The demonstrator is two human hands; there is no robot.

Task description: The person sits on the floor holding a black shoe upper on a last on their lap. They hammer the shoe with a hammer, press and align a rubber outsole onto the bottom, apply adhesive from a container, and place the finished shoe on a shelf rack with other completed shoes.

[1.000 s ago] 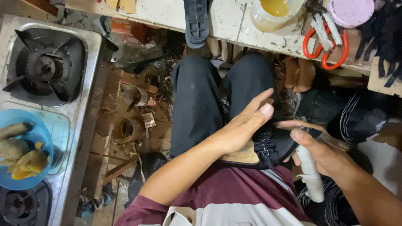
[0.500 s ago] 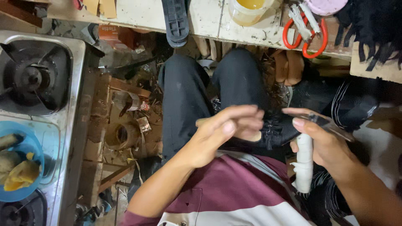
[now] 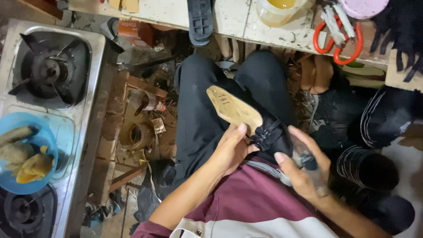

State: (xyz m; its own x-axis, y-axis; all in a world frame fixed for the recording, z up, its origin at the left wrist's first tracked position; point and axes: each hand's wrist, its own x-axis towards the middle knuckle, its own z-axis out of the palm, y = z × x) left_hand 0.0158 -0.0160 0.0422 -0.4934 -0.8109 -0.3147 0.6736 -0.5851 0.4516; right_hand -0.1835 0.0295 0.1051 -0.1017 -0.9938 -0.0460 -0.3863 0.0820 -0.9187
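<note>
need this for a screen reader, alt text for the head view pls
Seen from above, a seated person's left hand holds an upturned black shoe with a tan sole on their lap, while the right hand grips a tool that is hard to make out. A gas stove with a blue bowl stands at the left; red scissors lie on the workbench above.

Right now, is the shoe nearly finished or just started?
Looks early, I'd guess. Done: black upper material already sits on the tan foot-shaped shoe form, which rests upturned on the lap. In hand: the left hand steadies that form, and the right hand grips a pale tube-like tool. Left: no sole is on yet; a black ribbed rubber sole lies on the workbench.
</note>
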